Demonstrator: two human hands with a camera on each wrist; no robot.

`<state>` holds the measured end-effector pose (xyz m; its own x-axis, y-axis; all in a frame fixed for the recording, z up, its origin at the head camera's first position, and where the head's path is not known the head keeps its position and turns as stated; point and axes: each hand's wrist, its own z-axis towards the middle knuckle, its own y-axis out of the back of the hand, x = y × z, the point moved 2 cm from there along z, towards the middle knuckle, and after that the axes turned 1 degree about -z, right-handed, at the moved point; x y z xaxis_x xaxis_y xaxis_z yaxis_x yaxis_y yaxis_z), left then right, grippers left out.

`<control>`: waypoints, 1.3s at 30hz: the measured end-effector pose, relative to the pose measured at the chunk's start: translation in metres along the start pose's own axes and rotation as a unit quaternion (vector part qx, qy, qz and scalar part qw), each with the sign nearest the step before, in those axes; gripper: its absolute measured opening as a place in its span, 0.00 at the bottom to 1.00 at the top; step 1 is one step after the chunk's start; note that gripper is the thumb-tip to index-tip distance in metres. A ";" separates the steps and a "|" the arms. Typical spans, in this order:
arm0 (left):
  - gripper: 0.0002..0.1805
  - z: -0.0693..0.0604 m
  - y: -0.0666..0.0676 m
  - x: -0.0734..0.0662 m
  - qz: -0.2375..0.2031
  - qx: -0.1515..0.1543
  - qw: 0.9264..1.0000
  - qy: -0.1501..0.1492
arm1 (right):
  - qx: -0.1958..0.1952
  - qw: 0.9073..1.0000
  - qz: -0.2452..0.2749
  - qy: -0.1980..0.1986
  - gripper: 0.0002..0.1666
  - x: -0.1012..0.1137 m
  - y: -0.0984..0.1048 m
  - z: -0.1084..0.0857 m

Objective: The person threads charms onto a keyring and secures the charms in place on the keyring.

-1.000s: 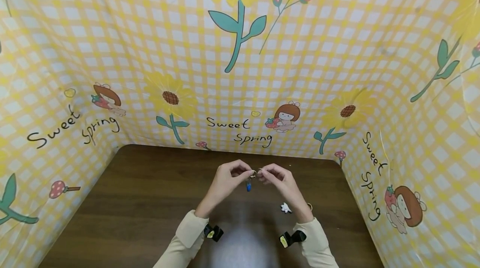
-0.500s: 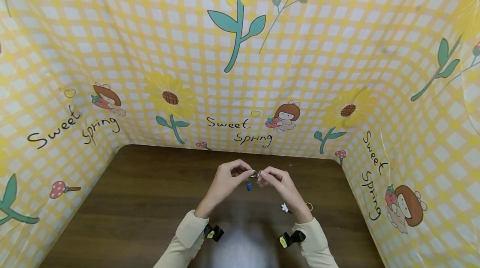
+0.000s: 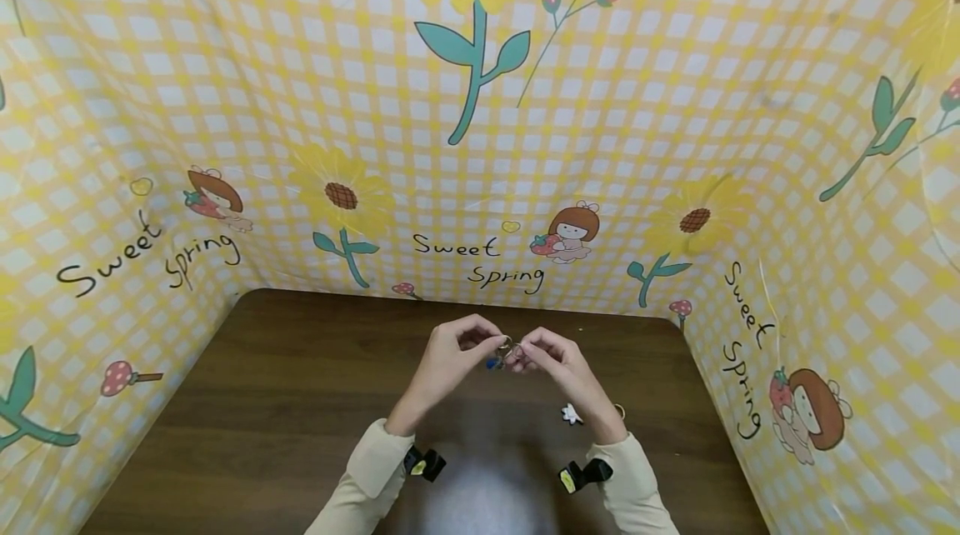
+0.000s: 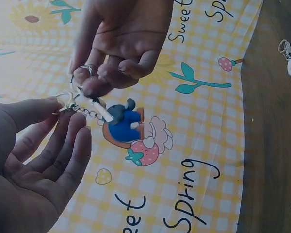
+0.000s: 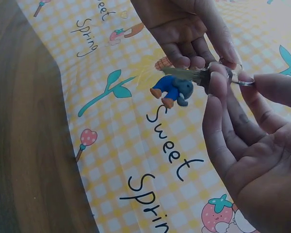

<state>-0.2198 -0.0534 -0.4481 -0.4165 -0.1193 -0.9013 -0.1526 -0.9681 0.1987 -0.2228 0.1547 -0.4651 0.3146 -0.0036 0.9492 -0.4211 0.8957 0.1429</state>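
My left hand (image 3: 450, 360) pinches a gold-coloured clasp (image 4: 68, 104) between thumb and fingertips. From it, on a short chain (image 4: 89, 112), hangs a small blue and grey figure (image 4: 123, 121), seen also in the right wrist view as a figure (image 5: 172, 90) with brown feet. My right hand (image 3: 562, 356) pinches a silver ring (image 5: 243, 82), close beside the clasp. A key (image 5: 184, 74) sticks out from the right fingers, in front of the figure. Whether ring and clasp are linked, I cannot tell.
On the brown table (image 3: 300, 402), near my right wrist, lies a white charm (image 3: 572, 414) with a gold ring (image 3: 620, 411) showing beside the forearm. A yellow checked cloth (image 3: 480, 185) stands around the table's back and sides.
Both hands have stayed close together above the table. The blue figure has shifted slightly up and left, and the ring in my right hand has turned beside the clasp.
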 end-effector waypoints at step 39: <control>0.04 0.002 0.011 -0.015 0.000 -0.018 1.000 0.009 | 0.025 1.000 -0.006 0.018 0.16 0.006 -0.001 0.003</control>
<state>-0.2174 -0.0620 -0.4315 -0.4002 -0.1220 -0.9083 -0.1212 -0.9753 0.1844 -0.2236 0.1527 -0.4584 0.3492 0.0021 0.9371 -0.4581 0.8727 0.1688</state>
